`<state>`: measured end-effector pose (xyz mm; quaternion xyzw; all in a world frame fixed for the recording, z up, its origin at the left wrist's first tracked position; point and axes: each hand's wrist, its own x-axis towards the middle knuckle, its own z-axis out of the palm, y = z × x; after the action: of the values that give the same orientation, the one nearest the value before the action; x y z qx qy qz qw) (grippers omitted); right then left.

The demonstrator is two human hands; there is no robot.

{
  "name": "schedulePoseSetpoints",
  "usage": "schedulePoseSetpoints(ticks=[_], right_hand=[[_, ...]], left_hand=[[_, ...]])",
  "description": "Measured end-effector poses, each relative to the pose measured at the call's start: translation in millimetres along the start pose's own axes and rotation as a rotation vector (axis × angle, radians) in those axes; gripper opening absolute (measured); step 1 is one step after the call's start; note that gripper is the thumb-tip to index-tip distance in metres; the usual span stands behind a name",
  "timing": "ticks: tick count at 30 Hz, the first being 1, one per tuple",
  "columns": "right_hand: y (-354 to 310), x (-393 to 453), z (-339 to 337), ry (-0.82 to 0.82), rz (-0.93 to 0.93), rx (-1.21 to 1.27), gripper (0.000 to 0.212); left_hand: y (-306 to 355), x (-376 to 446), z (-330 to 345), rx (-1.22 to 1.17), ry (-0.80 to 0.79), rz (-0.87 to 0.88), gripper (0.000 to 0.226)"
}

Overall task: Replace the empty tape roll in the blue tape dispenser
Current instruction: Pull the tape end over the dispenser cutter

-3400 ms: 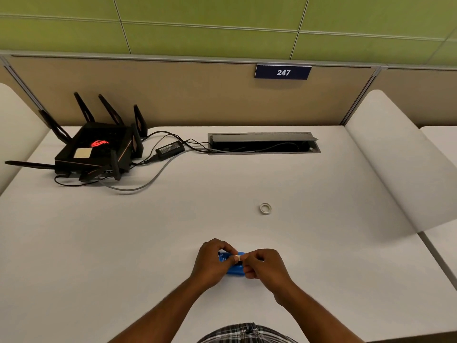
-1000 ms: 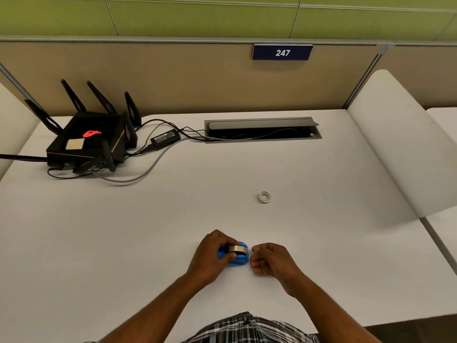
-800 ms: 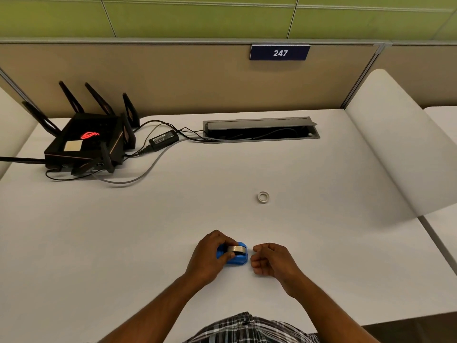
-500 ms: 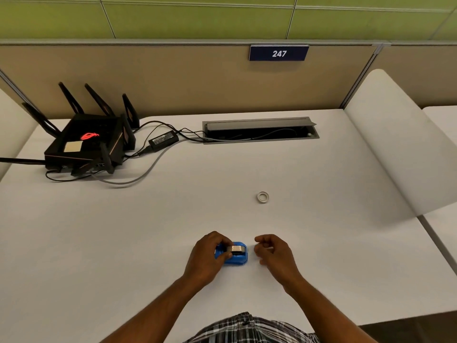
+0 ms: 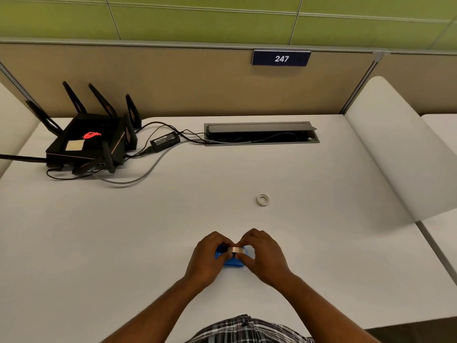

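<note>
Both hands sit close together at the near middle of the counter (image 5: 123,231), fingers curled in around the blue tape dispenser (image 5: 231,261). Left hand (image 5: 207,256) grips the dispenser's left side, thumb tip at the near edge of the tape roll (image 5: 235,249); right hand (image 5: 263,254) grips the right side, thumb low on the blue body, fingertips bent over the far side. Index fingertips of the 2 hands nearly meet above the roll. The dispenser rests on the counter between the palms, mostly hidden, only a blue strip and the roll's shiny band showing. Progress, as a judgement: the new roll looks seated in the dispenser already, and the small empty core (image 5: 262,200) lies flat on the counter well apart, farther away and to the right, so the swap itself looks done. Probably left: press the roll fully home and pull the free end to the cutter; cannot tell if the tape end is threaded, fingers cover that part. Pose: both forearms come up from the bottom edge and converge in a V, wrists low near the counter, backs of the hands facing the camera. Further out: black router (image 5: 89,142) with raised antennas at far left, its power brick (image 5: 164,140) and cables running to an open cable tray (image 5: 262,133) at the far edge, a plate reading 247 (image 5: 281,58) on the partition behind.
</note>
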<state>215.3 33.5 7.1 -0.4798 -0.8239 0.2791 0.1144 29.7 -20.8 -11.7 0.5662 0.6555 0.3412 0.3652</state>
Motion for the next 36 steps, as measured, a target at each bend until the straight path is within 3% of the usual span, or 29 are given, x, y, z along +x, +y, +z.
schedulePoseSetpoints(ticks=[7,16,26,36], right_hand=[[-1,-7,-3,0.011,0.012,0.003,0.021],[-3,-12,-3,0.019,0.017,0.052,0.016],[0,-11,-4,0.016,-0.018,0.002,0.017],[-2,-11,-4,0.028,-0.006,-0.013,0.020]], left_hand=[[-3,-2,2,-0.035,0.002,0.025,0.022],[-13,-5,-7,0.105,-0.092,0.018,0.028],[-6,-4,-3,0.199,-0.034,0.055,0.021],[-5,-5,4,0.069,0.014,0.040,0.010]])
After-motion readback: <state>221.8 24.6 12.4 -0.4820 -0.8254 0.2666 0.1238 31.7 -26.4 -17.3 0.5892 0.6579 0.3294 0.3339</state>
